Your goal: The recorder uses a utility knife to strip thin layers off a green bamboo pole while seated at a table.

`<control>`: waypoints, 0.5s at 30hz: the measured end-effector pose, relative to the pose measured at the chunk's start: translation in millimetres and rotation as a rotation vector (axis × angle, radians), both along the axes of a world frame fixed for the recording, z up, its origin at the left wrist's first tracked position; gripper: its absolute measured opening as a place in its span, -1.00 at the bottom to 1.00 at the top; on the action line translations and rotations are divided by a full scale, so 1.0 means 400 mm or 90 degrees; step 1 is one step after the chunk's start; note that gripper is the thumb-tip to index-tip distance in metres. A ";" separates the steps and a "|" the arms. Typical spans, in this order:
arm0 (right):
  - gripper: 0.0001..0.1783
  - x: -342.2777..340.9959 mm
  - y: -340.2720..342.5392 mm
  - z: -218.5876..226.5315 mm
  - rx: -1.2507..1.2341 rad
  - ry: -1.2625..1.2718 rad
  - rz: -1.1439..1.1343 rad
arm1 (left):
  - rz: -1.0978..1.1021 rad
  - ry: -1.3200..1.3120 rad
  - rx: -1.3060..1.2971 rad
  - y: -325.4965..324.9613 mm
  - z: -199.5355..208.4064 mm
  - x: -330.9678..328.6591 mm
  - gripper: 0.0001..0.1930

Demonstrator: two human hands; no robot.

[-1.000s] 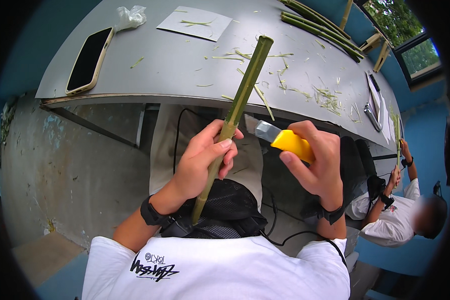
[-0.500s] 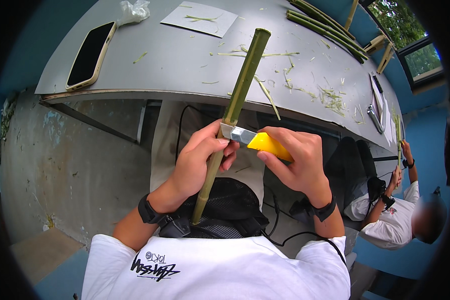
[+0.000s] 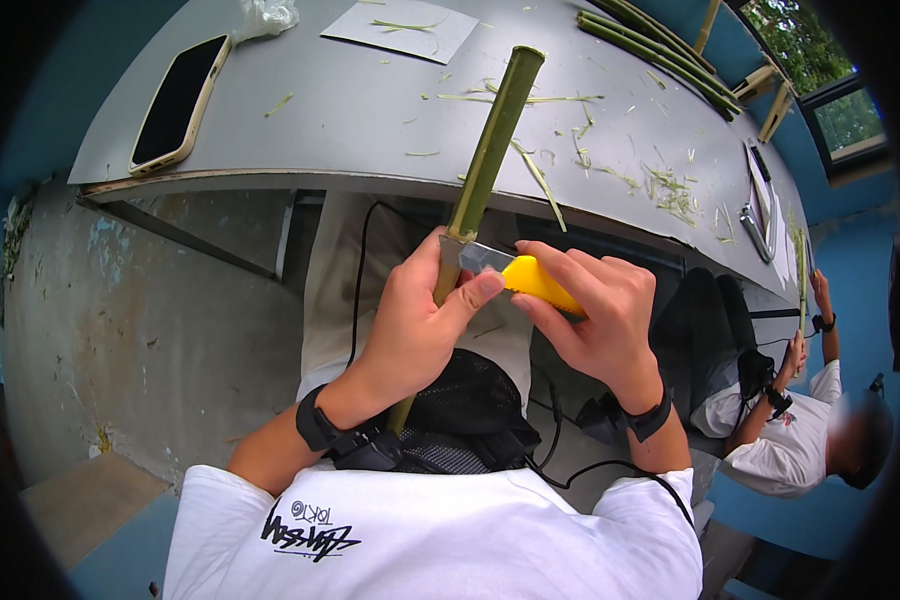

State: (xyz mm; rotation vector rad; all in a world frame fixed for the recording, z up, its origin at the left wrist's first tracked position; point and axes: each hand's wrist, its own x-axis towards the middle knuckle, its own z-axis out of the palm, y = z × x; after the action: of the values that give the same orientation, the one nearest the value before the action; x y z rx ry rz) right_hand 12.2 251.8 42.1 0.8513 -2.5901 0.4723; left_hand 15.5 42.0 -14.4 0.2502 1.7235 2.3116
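Note:
A green split-bamboo strip (image 3: 492, 150) stands tilted in front of me, its upper part in front of the table edge and its lower end near my lap. My left hand (image 3: 410, 325) is wrapped round its paler lower part, the thumb reaching across to the knife. In my right hand (image 3: 610, 320) is a yellow utility knife (image 3: 538, 282), gripped by its handle. Its blade lies across the bamboo at the node, just above my left fingers. The left fingers behind the bamboo are partly hidden.
On the grey table (image 3: 340, 130) lie a phone (image 3: 178, 105), a white sheet (image 3: 395, 30), a clear plastic bag (image 3: 266, 15), bamboo shavings (image 3: 670, 190) and several green bamboo strips (image 3: 660, 58). A co-worker (image 3: 770, 440) sits at the right, holding another strip.
My left hand has shifted a little, and its thumb has moved right onto the knife near the blade. The blade has moved slightly up to the node.

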 end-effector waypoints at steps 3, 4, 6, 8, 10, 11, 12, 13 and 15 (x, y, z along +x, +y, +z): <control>-0.54 0.001 -0.003 -0.006 0.004 0.026 -0.009 | 0.005 -0.023 -0.048 -0.004 0.005 -0.001 -0.67; -0.54 0.001 -0.003 -0.008 0.003 0.033 -0.012 | 0.009 -0.021 -0.045 -0.002 0.005 -0.001 -0.67; -0.54 0.002 0.000 -0.010 0.006 0.040 -0.013 | 0.016 -0.017 -0.041 0.003 0.006 0.000 -0.67; -0.54 0.003 0.001 -0.010 0.009 0.048 -0.015 | 0.002 -0.030 -0.029 0.002 0.008 -0.003 -0.66; -0.55 0.006 0.001 -0.007 0.015 0.056 -0.018 | -0.003 -0.053 -0.009 0.004 0.014 0.000 -0.65; -0.55 0.008 -0.003 -0.012 -0.011 0.063 -0.033 | -0.001 -0.069 0.004 0.008 0.021 0.002 -0.64; -0.55 0.008 -0.013 -0.022 -0.037 0.071 -0.045 | 0.003 -0.084 0.017 0.009 0.024 0.004 -0.63; -0.55 0.007 -0.018 -0.026 -0.055 0.075 -0.049 | 0.014 -0.074 0.016 0.010 0.021 0.005 -0.62; -0.56 0.003 -0.028 -0.033 -0.082 0.082 -0.051 | 0.036 -0.050 0.014 0.012 0.015 0.002 -0.59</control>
State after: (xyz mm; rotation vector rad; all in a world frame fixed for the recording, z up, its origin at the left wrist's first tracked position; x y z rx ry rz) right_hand 13.3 240.6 28.8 0.7086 -2.4363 0.5354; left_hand 16.4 46.6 -8.4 0.1145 1.6886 2.3477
